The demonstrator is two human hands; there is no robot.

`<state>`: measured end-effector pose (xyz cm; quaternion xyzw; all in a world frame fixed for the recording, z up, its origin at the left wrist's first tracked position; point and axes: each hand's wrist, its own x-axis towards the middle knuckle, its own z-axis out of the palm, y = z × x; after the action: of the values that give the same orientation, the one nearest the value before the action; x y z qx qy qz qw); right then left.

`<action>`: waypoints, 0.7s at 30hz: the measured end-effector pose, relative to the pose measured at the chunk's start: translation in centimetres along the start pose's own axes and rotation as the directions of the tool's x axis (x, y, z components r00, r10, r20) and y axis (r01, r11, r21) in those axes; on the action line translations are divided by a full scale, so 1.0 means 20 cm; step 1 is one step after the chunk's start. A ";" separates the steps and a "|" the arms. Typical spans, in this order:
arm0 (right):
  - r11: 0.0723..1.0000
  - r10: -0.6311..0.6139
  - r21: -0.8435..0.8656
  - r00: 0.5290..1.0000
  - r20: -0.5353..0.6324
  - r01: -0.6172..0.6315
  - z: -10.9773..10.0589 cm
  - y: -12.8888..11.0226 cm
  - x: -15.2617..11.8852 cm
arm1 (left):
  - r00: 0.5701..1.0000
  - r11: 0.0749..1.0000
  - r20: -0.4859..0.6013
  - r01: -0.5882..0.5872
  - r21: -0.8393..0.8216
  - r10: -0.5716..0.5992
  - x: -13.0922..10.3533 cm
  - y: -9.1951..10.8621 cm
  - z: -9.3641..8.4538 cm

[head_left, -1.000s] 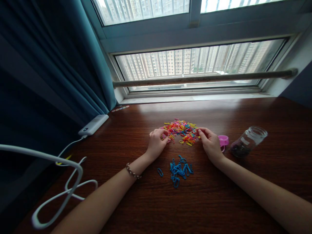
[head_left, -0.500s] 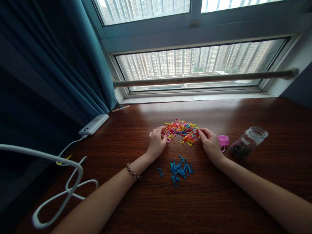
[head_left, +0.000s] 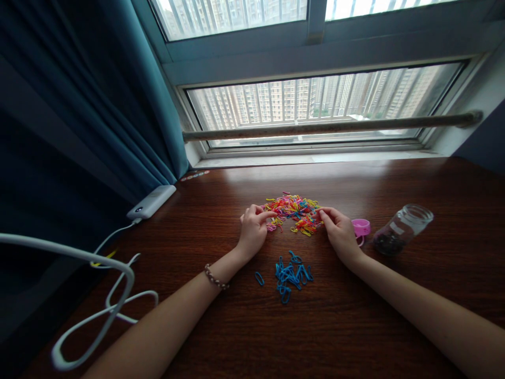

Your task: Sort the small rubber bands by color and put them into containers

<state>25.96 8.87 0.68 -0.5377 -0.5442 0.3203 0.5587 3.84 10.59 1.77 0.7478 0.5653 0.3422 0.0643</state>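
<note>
A mixed pile of small pink, yellow, red and blue clips (head_left: pixel 294 208) lies on the brown table (head_left: pixel 221 337). At its left edge is my left hand (head_left: pixel 254 229), index finger stretched over the clips and thumb apart, holding nothing visible. My right hand (head_left: pixel 340 231) touches the pile's right edge, thumb and index finger pinched together; what is between them is too small to make out. Nearer to me lies a group of blue clips (head_left: pixel 290 275), with a single blue clip (head_left: pixel 259 278) to its left.
Right of my right hand are a pink cup-like piece (head_left: pixel 361 227) and a tilted glass jar (head_left: pixel 402 229) with dark contents. A white power bank (head_left: pixel 152 202) and white cables (head_left: pixel 128 279) lie at the left, beside a blue curtain (head_left: pixel 158 105). A window is behind the table.
My left index finger has stretched out to the right over the pile's left edge. My right hand has stayed nearly still at the other edge.
</note>
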 end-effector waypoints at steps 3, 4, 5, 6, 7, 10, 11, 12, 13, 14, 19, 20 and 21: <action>1.000 -0.009 -0.008 1.000 -0.001 0.009 0.00 0.00 0.00 | 1.000 1.000 -0.010 -0.009 0.019 0.009 0.00 -0.01 0.00; 1.000 -0.009 -0.007 1.000 -0.001 0.009 0.00 0.00 0.00 | 1.000 1.000 -0.012 -0.009 0.027 0.009 0.00 -0.01 0.00; 1.000 -0.007 -0.007 1.000 0.000 0.007 0.00 0.00 0.00 | 1.000 0.999 -0.016 -0.007 0.035 0.008 0.00 0.00 0.00; 1.000 -0.003 -0.008 1.000 0.002 0.003 0.00 0.00 0.00 | 1.000 0.999 -0.021 -0.002 0.040 0.003 0.00 0.00 0.00; 1.000 -0.001 -0.011 1.000 0.004 0.001 0.00 0.00 0.00 | 1.000 0.999 -0.030 0.006 0.039 -0.005 0.00 0.00 0.00; 1.000 -0.003 -0.023 1.000 -0.006 0.002 0.00 -0.01 0.00 | 0.997 0.999 -0.070 0.036 -0.010 -0.036 0.00 0.01 0.00; 1.000 -0.005 -0.023 1.000 -0.012 0.004 0.00 -0.01 0.00 | 0.996 0.999 -0.080 0.032 -0.039 -0.035 0.00 0.01 -0.01; 1.000 -0.006 -0.019 1.000 -0.016 0.006 0.00 -0.01 0.00 | 0.997 0.998 -0.081 0.014 -0.069 -0.019 0.00 0.01 -0.01; 1.000 -0.006 -0.012 1.000 -0.017 0.006 -0.01 -0.01 0.00 | 0.997 0.995 -0.070 -0.025 -0.097 0.018 0.00 0.02 -0.01; 1.000 -0.006 -0.002 1.000 -0.016 0.006 -0.01 -0.01 0.00 | 0.996 0.989 -0.046 -0.082 -0.125 0.076 0.00 0.03 -0.02; 1.000 -0.015 -0.019 0.999 -0.046 0.014 -0.03 0.00 0.04 | 0.877 0.869 0.138 -0.415 -0.268 0.461 -0.05 0.09 -0.05; 0.999 -0.016 -0.037 0.998 -0.054 0.014 -0.03 0.00 0.04 | 0.839 0.841 0.171 -0.461 -0.283 0.517 -0.06 0.10 -0.05; 0.998 -0.018 -0.060 0.998 -0.060 0.015 -0.03 0.01 0.05 | 0.804 0.817 0.199 -0.499 -0.288 0.561 -0.07 0.10 -0.06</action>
<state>26.85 9.62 0.86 -0.5591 -0.5408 0.2830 0.5611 4.65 8.26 3.02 0.9044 0.2759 0.3001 0.1262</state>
